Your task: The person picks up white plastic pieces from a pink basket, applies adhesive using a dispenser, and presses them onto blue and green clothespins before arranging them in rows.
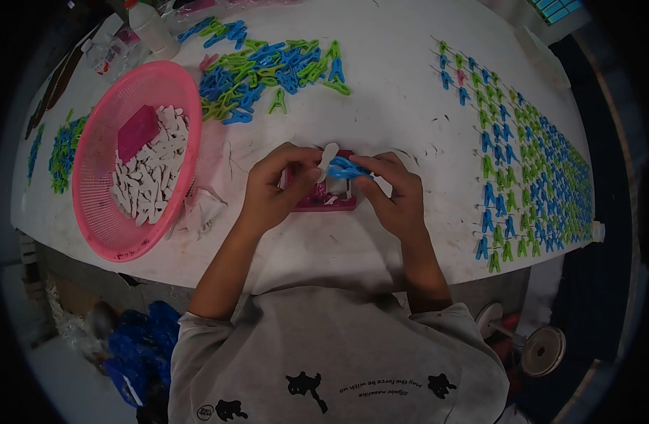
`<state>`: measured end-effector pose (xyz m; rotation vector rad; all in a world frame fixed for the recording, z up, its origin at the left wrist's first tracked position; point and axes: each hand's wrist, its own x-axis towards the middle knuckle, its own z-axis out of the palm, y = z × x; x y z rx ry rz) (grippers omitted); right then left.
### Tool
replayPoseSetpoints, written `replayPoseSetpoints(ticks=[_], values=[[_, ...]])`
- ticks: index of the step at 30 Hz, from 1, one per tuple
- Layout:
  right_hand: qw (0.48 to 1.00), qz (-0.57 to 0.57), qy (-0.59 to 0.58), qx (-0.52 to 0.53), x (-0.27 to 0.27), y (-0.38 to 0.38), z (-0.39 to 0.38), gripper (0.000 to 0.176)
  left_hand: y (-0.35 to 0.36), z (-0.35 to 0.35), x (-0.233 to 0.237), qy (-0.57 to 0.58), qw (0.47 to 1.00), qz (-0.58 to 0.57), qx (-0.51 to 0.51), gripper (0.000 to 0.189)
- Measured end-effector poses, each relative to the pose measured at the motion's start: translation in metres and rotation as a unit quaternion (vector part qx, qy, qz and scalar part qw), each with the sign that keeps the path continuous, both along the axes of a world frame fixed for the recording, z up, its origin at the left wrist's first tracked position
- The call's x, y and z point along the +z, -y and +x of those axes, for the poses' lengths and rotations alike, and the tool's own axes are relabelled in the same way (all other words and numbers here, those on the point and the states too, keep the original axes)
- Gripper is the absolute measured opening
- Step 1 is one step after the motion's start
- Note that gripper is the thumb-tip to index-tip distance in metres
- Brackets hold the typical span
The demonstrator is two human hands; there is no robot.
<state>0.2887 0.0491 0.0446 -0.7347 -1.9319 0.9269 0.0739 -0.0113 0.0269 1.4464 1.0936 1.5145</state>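
Note:
Between the thumb and fingers of my left hand is a small white spoon-shaped piece, its rounded end pointing up. My right hand pinches a blue clothespin right beside that piece, and the two overlap in this view. Both hands are over a small magenta tray, which holds something pale, partly hidden by my fingers. To the left stands a pink mesh basket with many similar white pieces and a magenta scoop-like container inside.
A pile of blue and green clothespins lies at the back. Rows of clothespins with thin wires cover the right side. More clothespins lie behind the basket, near a white bottle. Crumpled clear plastic rests by the basket.

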Motion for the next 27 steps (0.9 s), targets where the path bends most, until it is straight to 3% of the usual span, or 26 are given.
replayPoseSetpoints(ticks=[2, 4, 8, 10, 14, 27], values=[[1.000, -0.021, 0.005, 0.001, 0.003, 0.000, 0.001, 0.033, 0.001, 0.001, 0.000, 0.019, 1.000, 0.008, 0.009, 0.027], [1.000, -0.023, -0.001, 0.000, 0.005, 0.000, 0.001, 0.033, 0.003, 0.000, 0.000, 0.114, 0.992, -0.043, 0.009, 0.025], [0.999, -0.020, -0.026, 0.000, 0.004, -0.001, 0.001, 0.033, 0.002, -0.011, -0.008, 0.191, 0.975, -0.113, 0.023, 0.022], [0.999, -0.021, -0.032, -0.004, 0.003, 0.000, 0.002, 0.034, 0.000, -0.012, -0.010, 0.355, 0.933, -0.058, -0.022, 0.022], [0.998, -0.030, -0.046, -0.013, 0.003, 0.001, 0.003, 0.036, -0.002, -0.015, -0.012, 0.384, 0.921, -0.035, -0.059, 0.024], [0.998, -0.012, -0.052, -0.019, 0.003, 0.001, 0.003, 0.036, 0.002, -0.018, -0.017, 0.329, 0.937, -0.067, -0.091, 0.026]])
